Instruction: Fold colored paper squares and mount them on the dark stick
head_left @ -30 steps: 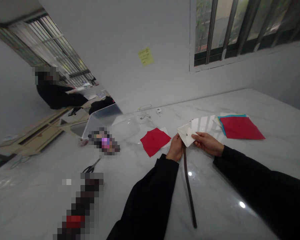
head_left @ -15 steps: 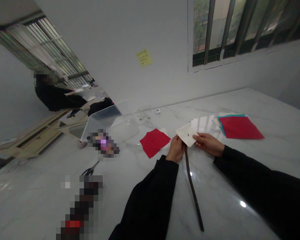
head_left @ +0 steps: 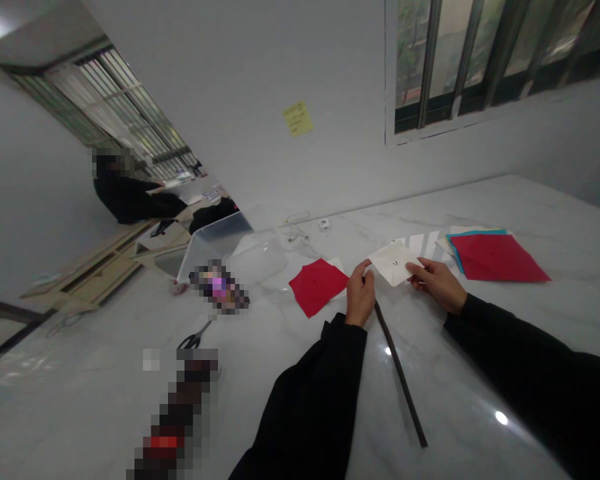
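A folded white paper square (head_left: 391, 265) with a small metal dot at its middle is pinched at its right edge by my right hand (head_left: 437, 283), thumb on top. My left hand (head_left: 361, 298) is closed around the upper end of a thin dark brown stick (head_left: 403, 377), its fingertips close to the paper's left corner. The stick slants down toward me over the table. Whether stick and paper are joined cannot be made out. Left of my left hand lies a red paper piece (head_left: 316, 287) with a dark dot, partly over a white sheet.
Red, blue and pale sheets (head_left: 503, 257) are stacked at right. Scissors (head_left: 193, 339), a blurred phone-like item (head_left: 220, 287) and a clear plastic box (head_left: 217, 233) stand left. A cable (head_left: 297, 230) lies by the wall. A person (head_left: 135, 193) sits far left.
The white paper has shifted right relative to my left hand and lies flatter. The stick's upper end now shows at my left hand rather than under the paper. The view has turned slightly left.
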Demonstrator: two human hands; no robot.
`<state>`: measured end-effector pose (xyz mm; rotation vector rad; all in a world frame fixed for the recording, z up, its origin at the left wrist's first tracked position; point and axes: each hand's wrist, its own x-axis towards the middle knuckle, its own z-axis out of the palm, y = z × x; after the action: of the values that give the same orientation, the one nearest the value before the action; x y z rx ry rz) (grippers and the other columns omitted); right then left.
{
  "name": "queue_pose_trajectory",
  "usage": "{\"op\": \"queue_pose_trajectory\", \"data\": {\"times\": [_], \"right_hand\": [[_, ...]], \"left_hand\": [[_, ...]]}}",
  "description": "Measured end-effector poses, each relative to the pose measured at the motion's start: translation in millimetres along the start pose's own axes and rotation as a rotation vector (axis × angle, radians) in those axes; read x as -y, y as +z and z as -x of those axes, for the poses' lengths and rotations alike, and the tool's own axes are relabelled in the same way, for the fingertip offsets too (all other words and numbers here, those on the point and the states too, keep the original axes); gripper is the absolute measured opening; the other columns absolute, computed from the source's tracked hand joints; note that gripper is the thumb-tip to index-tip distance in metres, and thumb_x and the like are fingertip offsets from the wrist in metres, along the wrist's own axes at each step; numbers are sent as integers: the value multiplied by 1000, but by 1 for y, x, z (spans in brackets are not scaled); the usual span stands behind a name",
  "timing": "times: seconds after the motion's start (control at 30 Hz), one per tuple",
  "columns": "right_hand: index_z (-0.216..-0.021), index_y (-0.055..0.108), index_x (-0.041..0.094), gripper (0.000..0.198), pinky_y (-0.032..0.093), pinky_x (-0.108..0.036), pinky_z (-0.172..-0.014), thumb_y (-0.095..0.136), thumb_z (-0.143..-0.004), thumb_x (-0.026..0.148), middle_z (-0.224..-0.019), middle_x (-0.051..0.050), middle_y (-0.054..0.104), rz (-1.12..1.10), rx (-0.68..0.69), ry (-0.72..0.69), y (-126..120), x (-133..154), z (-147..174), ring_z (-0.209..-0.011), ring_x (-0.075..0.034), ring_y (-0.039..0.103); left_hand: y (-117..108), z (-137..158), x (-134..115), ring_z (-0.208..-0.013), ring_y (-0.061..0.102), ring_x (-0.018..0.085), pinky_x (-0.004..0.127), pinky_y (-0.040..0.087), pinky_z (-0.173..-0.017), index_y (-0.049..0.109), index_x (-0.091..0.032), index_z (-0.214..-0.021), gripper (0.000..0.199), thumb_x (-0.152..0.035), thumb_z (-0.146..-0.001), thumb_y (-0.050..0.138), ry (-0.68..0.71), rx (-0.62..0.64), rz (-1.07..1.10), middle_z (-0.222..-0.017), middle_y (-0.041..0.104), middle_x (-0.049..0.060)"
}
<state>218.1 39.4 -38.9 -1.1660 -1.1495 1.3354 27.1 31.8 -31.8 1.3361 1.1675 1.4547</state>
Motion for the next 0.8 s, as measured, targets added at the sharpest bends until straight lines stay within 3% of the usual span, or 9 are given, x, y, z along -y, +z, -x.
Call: {"op": "queue_pose_trajectory", "data": {"times": [0.13, 0.3, 0.4, 0.6, 0.7, 0.8], "right_hand": [[-86, 62, 16, 42, 41, -22, -46, 69, -78, 57, -61, 0, 62, 96, 9, -37, 1, 0, 1, -50, -11, 52], [-88, 61, 17, 43, 39, -23, -45, 65, -80, 59, -58, 2, 60, 163, 63, -88, 3, 3, 4, -48, -11, 50], [-88, 61, 17, 43, 38, -24, -46, 64, -81, 59, -57, 2, 59, 201, 86, -121, 4, 3, 6, -48, -12, 50], [-89, 63, 18, 40, 43, -26, -49, 58, -86, 59, -59, 0, 62, 321, 139, -170, 6, -4, 7, -52, -16, 56], [-103, 64, 20, 40, 49, -30, -56, 58, -86, 55, -78, -4, 69, 411, 36, -269, 7, -4, 8, -65, -20, 63], [-123, 59, 22, 48, 54, -39, -74, 65, -84, 49, -109, -10, 67, 582, -190, -553, 9, 3, 11, -94, -26, 63]], "left_hand": [[-2, 1, -7, -119, 57, 24, 39, 39, -108, 66, -19, -116, 34, -38, -88, 61, 18, -66, 28, -124, 65, 10], [6, 5, -10, -101, 67, 24, 40, 50, -94, 56, -17, -127, 62, -42, -74, 77, -233, 68, 363, -113, 69, 13], [9, 10, -11, -100, 68, 26, 41, 51, -92, 63, -15, -118, 59, -39, -67, 83, -310, 121, 473, -115, 69, 15], [7, 15, -11, -98, 69, 29, 43, 52, -91, 70, -14, -105, 49, -34, -63, 85, -344, 71, 433, -109, 73, 13], [6, 14, -9, -97, 70, 29, 43, 53, -91, 71, -14, -105, 48, -33, -63, 84, -355, 45, 409, -108, 74, 13], [7, 14, -6, -99, 70, 28, 42, 52, -92, 71, -14, -104, 45, -32, -64, 83, -345, 29, 385, -109, 74, 13]]}}
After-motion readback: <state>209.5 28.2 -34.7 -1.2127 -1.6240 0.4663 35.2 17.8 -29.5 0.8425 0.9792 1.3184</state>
